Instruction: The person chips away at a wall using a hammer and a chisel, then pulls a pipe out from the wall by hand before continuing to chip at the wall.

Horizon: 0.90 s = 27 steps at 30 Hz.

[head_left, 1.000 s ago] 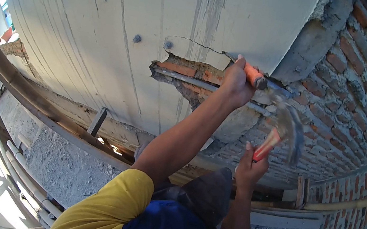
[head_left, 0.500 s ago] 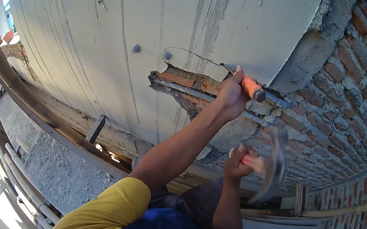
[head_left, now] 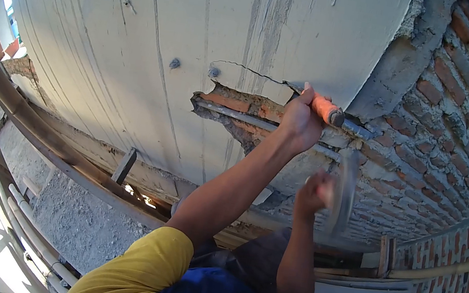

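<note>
My left hand (head_left: 302, 119) is closed around a chisel (head_left: 327, 109) with an orange grip and a dark struck end facing right. Its tip is hidden behind my fingers, against the plaster (head_left: 330, 45) by a crack. Lower right, my right hand (head_left: 314, 194) grips the handle of a hammer (head_left: 345, 191), whose head is smeared by motion and stands apart from the chisel. Left of my left hand, a broken hole exposes orange brick (head_left: 229, 101) and a grey pipe (head_left: 239, 115).
A rough brick wall (head_left: 431, 141) curves away on the right. Below lies a dusty platform (head_left: 82, 214) behind a long curved pole (head_left: 36, 121). Several light pipes (head_left: 42, 236) run at lower left, and a bamboo pole (head_left: 441, 272) crosses at right.
My right hand and the hammer have risen slightly toward the chisel. The chisel and my left hand have shifted a little to the right, still against the wall.
</note>
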{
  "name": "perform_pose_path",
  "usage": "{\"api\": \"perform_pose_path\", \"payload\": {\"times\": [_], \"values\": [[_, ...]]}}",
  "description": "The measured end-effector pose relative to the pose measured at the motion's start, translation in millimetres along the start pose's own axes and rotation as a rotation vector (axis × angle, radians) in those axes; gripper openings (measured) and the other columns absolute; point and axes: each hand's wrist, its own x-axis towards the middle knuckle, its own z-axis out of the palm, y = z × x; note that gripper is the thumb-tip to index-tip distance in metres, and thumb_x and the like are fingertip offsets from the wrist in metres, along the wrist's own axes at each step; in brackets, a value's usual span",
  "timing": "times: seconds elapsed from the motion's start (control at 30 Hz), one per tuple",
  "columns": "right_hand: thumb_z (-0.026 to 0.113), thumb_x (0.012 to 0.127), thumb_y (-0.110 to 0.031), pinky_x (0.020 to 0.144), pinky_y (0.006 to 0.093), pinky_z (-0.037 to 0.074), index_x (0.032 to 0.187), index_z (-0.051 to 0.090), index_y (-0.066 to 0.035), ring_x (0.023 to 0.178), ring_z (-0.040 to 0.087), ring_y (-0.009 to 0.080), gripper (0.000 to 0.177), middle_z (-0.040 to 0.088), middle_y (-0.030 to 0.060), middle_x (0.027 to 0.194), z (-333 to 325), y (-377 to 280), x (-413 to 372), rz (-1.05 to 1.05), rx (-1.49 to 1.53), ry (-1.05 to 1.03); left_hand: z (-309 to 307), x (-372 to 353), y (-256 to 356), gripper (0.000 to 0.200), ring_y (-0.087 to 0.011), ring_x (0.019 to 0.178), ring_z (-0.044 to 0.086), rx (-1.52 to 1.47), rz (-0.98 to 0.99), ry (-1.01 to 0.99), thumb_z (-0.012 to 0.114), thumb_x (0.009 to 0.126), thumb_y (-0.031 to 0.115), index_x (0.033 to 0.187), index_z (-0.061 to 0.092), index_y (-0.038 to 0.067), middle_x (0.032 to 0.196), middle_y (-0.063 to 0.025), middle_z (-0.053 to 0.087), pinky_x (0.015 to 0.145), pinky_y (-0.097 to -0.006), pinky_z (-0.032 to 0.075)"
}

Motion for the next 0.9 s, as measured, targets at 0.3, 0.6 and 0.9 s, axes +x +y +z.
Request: {"api": "perform_pose_path", "payload": {"times": [0.3, 0.6, 0.9], "values": [[0.055, 0.091, -0.020, 0.041, 0.0300, 0.033, 0.068, 0.044, -0.005, 0.045, 0.042, 0.0095, 0.030, 0.046, 0.0019, 0.054, -7, -53, 16, -0.105, 0.575, 0.304, -6, 4, 0, 0.032, -0.0248, 0.086, 0.053, -0.195, -0.068, -0.103, 0.031, 0.098, 0.037, 0.096, 0.040, 0.006, 0.090, -0.0112, 0.052, 0.087, -0.0417, 0.045], [0.057, 0.089, -0.010, 0.044, 0.0251, 0.034, 0.067, 0.045, -0.006, 0.048, 0.042, 0.0079, 0.026, 0.045, 0.0019, 0.054, -19, -46, -7, 0.224, 0.030, -0.138, -8, 6, -1, 0.038, -0.0262, 0.092, 0.052, -0.216, -0.072, -0.142, 0.030, 0.099, 0.037, 0.102, 0.042, 0.001, 0.097, -0.0121, 0.050, 0.093, -0.0440, 0.041], [0.057, 0.088, -0.005, 0.047, 0.0241, 0.033, 0.072, 0.049, -0.004, 0.051, 0.041, 0.0065, 0.018, 0.045, -0.0005, 0.056, -12, -37, 40, 0.218, -0.134, -0.125, 9, 25, -5, 0.045, -0.0259, 0.098, 0.050, -0.326, -0.011, -0.130, 0.021, 0.100, 0.038, 0.106, 0.040, -0.002, 0.101, -0.0142, 0.050, 0.096, -0.0433, 0.039]]}}
